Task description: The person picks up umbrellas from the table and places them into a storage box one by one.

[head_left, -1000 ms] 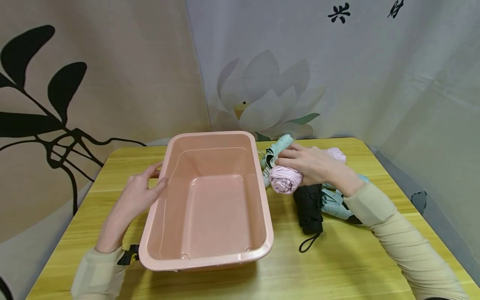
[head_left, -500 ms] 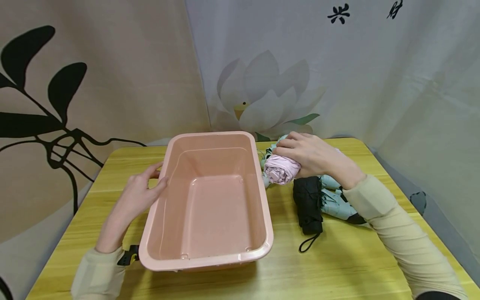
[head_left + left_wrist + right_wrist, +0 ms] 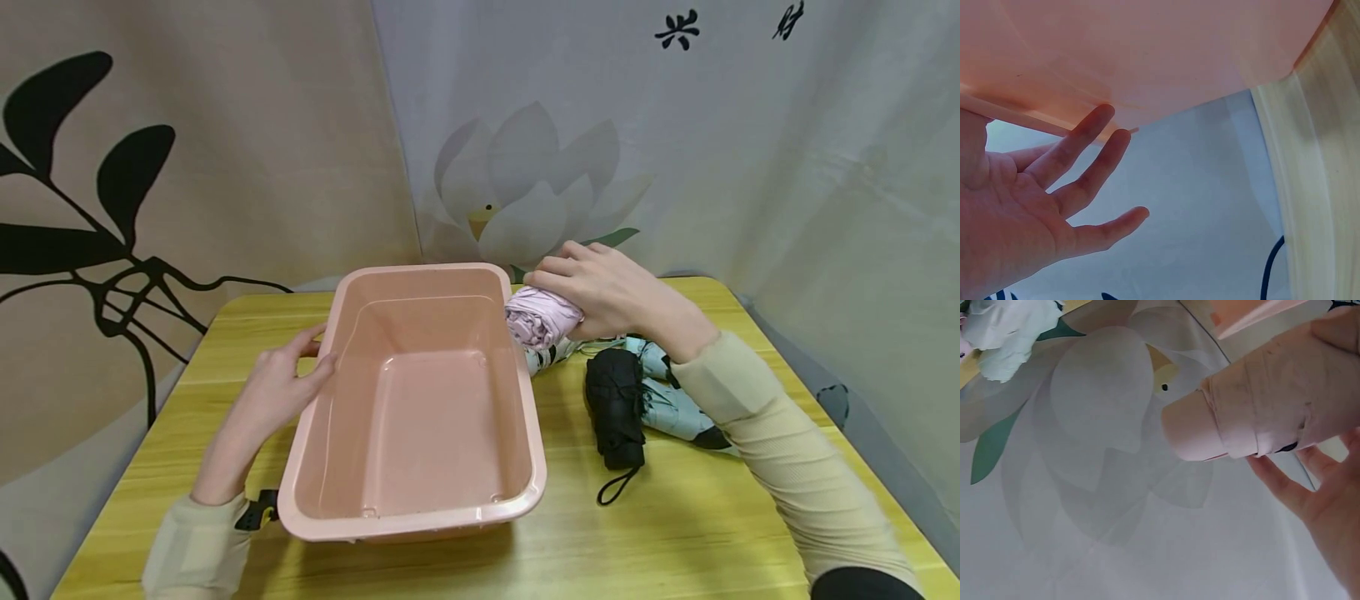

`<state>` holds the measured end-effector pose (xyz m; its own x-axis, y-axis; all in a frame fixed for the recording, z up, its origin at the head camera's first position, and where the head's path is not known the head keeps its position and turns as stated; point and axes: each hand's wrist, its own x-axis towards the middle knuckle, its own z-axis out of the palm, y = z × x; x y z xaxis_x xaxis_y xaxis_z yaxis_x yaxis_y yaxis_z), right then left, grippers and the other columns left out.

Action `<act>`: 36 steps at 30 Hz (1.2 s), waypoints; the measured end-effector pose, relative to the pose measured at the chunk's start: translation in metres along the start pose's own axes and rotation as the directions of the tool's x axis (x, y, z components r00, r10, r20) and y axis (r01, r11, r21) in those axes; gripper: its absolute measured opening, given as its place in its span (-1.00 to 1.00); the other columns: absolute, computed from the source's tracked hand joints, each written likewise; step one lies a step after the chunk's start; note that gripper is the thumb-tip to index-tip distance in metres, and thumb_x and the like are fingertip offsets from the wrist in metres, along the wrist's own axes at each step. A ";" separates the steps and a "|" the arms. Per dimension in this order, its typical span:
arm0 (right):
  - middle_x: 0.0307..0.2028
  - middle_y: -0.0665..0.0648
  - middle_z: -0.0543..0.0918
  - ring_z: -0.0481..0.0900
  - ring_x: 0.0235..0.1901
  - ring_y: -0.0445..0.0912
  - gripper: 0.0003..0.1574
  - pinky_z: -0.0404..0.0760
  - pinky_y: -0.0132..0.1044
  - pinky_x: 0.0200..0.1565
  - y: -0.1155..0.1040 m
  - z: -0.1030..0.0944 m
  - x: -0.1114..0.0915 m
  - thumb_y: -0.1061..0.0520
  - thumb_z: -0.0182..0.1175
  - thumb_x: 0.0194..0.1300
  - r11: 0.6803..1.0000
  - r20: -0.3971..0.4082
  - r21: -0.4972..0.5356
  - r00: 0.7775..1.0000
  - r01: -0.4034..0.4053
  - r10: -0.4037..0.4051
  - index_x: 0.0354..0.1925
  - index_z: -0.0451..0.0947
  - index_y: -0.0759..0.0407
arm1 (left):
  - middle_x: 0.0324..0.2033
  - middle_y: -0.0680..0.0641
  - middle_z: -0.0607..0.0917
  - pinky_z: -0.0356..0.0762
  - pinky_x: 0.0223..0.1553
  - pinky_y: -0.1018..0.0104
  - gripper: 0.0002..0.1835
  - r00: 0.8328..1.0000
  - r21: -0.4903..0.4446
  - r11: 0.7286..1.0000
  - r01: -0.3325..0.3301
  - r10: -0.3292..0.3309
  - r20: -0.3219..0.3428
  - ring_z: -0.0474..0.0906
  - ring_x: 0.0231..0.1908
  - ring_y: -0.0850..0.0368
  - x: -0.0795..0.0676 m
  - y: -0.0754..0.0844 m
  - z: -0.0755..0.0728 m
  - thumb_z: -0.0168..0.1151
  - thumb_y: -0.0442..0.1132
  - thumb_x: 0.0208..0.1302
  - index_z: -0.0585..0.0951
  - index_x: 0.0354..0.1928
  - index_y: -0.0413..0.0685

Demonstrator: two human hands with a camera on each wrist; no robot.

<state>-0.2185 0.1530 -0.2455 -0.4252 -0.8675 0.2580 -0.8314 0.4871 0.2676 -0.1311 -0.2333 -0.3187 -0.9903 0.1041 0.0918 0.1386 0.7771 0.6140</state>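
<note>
At the near left stands a large pink plastic basin (image 3: pixel 416 528). My left hand (image 3: pixel 277 387) grips its left rim, thumb over the edge. In the left wrist view, that hand's fingers (image 3: pixel 1088 181) spread along the basin's outer wall. My right hand (image 3: pixel 600 287) holds a rolled-up pink folding umbrella (image 3: pixel 542 317) from above, close over the basin's far right rim. The right wrist view shows the umbrella's smooth pink end (image 3: pixel 1191 428) pointing away from the palm.
Right of the basin lie a black folding umbrella (image 3: pixel 615 408) with a wrist loop and a light blue one (image 3: pixel 671 410). Another pale blue umbrella (image 3: pixel 553 356) lies partly hidden beneath the right hand. A printed curtain (image 3: pixel 540 150) hangs behind the wooden table (image 3: pixel 697 525).
My right hand has lifted the pink umbrella off the other umbrellas and carried it leftward and away from me, up to the basin's rim. The left hand and the basin have stayed put.
</note>
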 end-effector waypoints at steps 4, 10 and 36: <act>-0.08 -0.01 0.54 0.43 -0.18 0.01 -0.18 0.50 -0.05 -0.27 -0.001 -0.005 0.008 -0.04 0.37 -0.25 1.000 0.015 -0.010 1.000 -0.016 0.016 0.08 0.39 -0.06 | 0.00 -0.41 0.53 0.59 -0.51 0.35 -0.38 1.000 -0.001 1.000 -0.002 0.002 -0.002 0.65 -0.42 0.04 0.000 -0.001 0.001 -0.05 -0.03 0.33 0.19 0.34 -0.18; -0.13 0.00 0.55 0.43 -0.20 0.01 -0.21 0.50 -0.05 -0.28 -0.004 -0.011 0.023 -0.03 0.35 -0.23 0.999 0.049 -0.002 0.998 -0.033 0.033 0.08 0.38 -0.08 | -0.02 -0.41 0.54 0.61 -0.43 0.25 -0.40 1.000 0.018 1.000 -0.021 0.021 -0.015 0.65 -0.35 -0.05 0.001 -0.002 0.002 -0.04 -0.05 0.33 0.22 0.32 -0.21; -0.19 -0.09 0.53 0.47 -0.26 -0.12 -0.30 0.51 -0.14 -0.32 -0.015 -0.016 0.104 -0.04 0.28 -0.14 0.973 0.297 0.175 0.950 -0.149 0.092 0.06 0.36 -0.19 | 0.01 -0.43 0.53 0.64 -0.29 0.08 -0.40 1.000 0.011 1.000 -0.003 0.003 -0.029 0.64 -0.23 -0.21 0.000 0.000 0.001 -0.06 -0.02 0.33 0.24 0.31 -0.22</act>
<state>-0.2445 0.0569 -0.2075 -0.5869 -0.8096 -0.0064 -0.8084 0.5855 0.0600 -0.1307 -0.2334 -0.3194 -0.9892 0.0886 0.1163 0.1414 0.7835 0.6051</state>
